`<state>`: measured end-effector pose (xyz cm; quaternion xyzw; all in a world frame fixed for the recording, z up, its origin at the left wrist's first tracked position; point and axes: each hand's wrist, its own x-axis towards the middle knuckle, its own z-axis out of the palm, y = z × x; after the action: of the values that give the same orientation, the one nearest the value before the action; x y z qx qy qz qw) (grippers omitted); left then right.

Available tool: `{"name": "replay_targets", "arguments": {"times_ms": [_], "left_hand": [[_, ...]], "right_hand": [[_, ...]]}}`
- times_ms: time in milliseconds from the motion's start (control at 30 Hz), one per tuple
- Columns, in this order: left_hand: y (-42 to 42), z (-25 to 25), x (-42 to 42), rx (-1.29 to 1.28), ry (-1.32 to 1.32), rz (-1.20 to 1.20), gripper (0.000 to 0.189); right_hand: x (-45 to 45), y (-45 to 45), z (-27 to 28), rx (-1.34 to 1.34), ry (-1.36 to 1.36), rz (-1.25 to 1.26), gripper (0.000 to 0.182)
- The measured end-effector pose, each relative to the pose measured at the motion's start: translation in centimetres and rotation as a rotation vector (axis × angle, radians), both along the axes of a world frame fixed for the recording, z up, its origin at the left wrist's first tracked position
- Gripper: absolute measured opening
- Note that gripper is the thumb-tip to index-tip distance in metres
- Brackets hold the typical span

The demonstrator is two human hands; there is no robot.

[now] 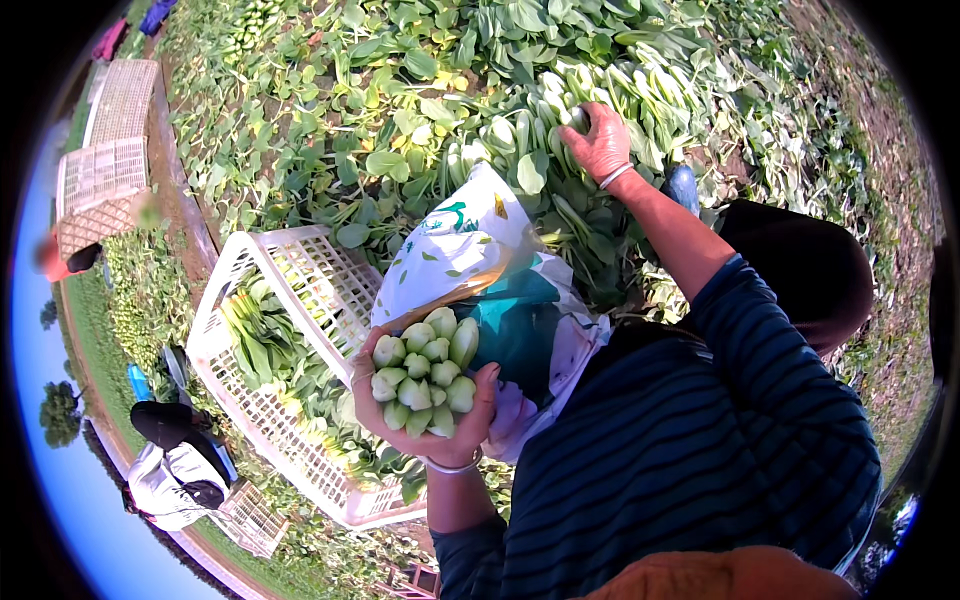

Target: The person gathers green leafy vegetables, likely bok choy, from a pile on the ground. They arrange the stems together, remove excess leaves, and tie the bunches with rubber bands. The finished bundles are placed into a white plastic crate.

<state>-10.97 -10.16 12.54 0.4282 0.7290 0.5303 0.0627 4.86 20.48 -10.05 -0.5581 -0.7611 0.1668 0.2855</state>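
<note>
My left hand point(431, 442) is wrapped around a bundle of bok choy point(424, 371), its pale cut ends facing up at me. Higher up, my right hand point(600, 142) reaches into a row of laid-out bok choy point(637, 97). Its thumb and fingers are at the white stem bases, and whether they grip one cannot be told. Between the hands, a white printed plastic sheet or bag point(457, 232) lies over my lap, with a green piece point(517, 322) beside my left hand. Each wrist wears a light-coloured band.
Left of my left hand, a white plastic crate point(262, 277) lies tilted, with bok choy in it. More crates point(105, 172) stand along the field's far edge. A person in white point(180, 480) is at lower left, another in red point(56, 255) farther off. Leafy plants cover the ground.
</note>
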Motion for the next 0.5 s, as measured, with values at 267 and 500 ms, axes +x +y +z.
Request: {"name": "replay_targets", "arguments": {"times_ms": [267, 500], "left_hand": [[0.0, 0.4, 0.1, -0.005, -0.082, -0.011, 0.115], [-0.3, 1.8, 0.1, -0.030, -0.137, 0.009, 0.110]], "right_hand": [[0.9, -3.1, 10.6, 0.251, 0.300, 0.173, 0.046], [2.7, -9.5, 23.7, -0.306, 1.052, 0.422, 0.035]]}}
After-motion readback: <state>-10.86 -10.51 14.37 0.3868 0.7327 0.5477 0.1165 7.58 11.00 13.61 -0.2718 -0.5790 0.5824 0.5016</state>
